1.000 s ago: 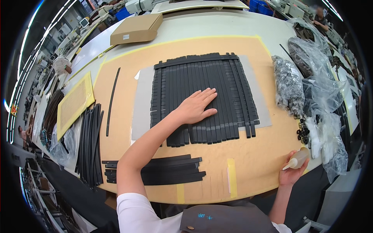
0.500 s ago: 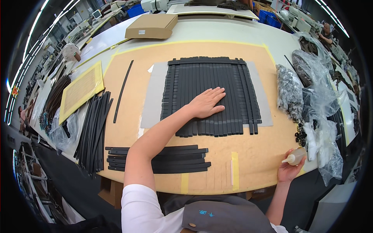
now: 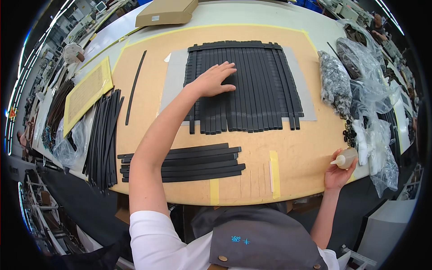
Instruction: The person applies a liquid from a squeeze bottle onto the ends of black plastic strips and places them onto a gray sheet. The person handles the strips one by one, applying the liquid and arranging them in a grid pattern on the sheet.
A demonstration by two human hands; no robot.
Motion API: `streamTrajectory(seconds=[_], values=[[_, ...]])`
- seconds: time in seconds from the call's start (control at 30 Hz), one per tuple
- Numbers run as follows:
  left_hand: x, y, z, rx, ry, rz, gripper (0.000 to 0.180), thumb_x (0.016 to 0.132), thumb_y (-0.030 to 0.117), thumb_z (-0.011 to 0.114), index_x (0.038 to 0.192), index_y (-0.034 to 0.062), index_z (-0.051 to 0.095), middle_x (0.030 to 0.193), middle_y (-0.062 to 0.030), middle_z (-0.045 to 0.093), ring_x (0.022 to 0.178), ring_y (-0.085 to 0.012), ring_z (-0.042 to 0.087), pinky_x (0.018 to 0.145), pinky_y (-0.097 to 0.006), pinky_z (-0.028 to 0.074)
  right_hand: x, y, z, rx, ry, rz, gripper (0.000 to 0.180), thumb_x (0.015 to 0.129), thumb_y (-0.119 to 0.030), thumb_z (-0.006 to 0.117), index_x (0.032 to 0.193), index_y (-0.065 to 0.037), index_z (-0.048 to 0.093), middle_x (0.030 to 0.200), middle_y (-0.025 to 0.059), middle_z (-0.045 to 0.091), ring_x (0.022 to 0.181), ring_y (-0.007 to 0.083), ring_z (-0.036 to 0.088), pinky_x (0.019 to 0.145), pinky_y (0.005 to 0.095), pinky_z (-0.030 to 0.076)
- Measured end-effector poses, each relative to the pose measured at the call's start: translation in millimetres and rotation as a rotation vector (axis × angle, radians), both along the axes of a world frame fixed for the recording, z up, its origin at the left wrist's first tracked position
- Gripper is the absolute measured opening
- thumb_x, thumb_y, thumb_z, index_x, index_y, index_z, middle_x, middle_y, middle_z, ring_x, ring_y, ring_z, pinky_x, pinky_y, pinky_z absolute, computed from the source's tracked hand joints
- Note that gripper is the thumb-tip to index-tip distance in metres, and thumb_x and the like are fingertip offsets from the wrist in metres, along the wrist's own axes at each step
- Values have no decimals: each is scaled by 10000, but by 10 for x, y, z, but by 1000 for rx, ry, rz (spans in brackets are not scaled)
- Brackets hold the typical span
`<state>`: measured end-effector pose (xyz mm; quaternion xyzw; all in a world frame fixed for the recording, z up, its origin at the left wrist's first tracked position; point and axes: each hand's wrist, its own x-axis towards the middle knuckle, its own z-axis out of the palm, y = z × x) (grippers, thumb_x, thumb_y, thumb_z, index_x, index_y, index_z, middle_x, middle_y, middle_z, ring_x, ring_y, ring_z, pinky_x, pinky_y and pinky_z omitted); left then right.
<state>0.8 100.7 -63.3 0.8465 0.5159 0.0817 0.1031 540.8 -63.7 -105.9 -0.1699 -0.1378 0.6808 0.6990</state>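
Observation:
A panel of black strips (image 3: 252, 90), laid side by side with crossing strips at its sides and top, rests on a grey sheet (image 3: 307, 99). My left hand (image 3: 215, 80) is over the panel's left half, palm down and fingers stretched out; whether it presses on the strips I cannot tell. At the table's right front edge my right hand (image 3: 338, 173) is wrapped round a small squeeze bottle (image 3: 347, 158) with a pale nozzle pointing left. Several loose black strips (image 3: 202, 165) lie in a stack in front of the panel, under my left forearm.
Left stand a bundle of long black strips (image 3: 102, 139), a yellow-edged board (image 3: 87, 96) and a single strip (image 3: 136, 87). Plastic bags (image 3: 334, 83) and small black pieces (image 3: 348, 130) line the right side. A cardboard box (image 3: 166, 12) sits at the back.
My left hand has shifted left across the panel, from its middle toward its left half. The view has tilted, so the table appears higher. My right hand keeps hold of the bottle.

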Motion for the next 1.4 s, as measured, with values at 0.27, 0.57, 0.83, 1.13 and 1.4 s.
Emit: streamTrajectory(seconds=[0.27, 0.57, 0.83, 1.13, 1.4], values=[[20, -189, -97, -140, -33, 22, 815, 919, 505, 661, 1552, 92, 356, 1661, -129, 246, 1559, -268, 145, 1278, -466, 132, 30, 0, -30, 13, 28, 11, 463, 977, -390, 664, 1362, -144, 590, 1306, 80, 625, 1267, 282, 580, 867, 389, 631], [10, -190, -134, -194, -62, 48, 781, 922, 413, 662, 1557, 88, 342, 1678, -113, 207, 1563, -258, 136, 1273, -486, 102, 62, 17, -40, 48, 35, 78, 460, 969, -387, 678, 1343, -131, 602, 1300, 96, 632, 1259, 298, 583, 933, 406, 603], [6, -197, -143, -213, -66, 64, 796, 897, 428, 655, 1560, 110, 349, 1684, -100, 194, 1567, -223, 115, 1279, -463, 95, 78, 29, -72, 14, 14, 4, 454, 974, -378, 670, 1348, -131, 595, 1313, 85, 611, 1271, 280, 571, 832, 399, 640], [64, -209, -16, -265, -33, 80, 864, 801, 372, 700, 1556, 125, 361, 1683, -111, 199, 1571, -249, 108, 1269, -514, 76, 75, 21, -69, 13, 17, 14, 456, 978, -384, 663, 1350, -130, 593, 1317, 91, 607, 1279, 275, 565, 819, 401, 641], [190, -256, -18, -281, -47, 157, 907, 712, 261, 651, 1558, 126, 355, 1689, -119, 184, 1577, -247, 84, 1262, -521, 36, 39, 19, -33, -5, 31, 26, 434, 974, -386, 667, 1328, -139, 620, 1303, 61, 631, 1272, 272, 570, 844, 400, 634]])
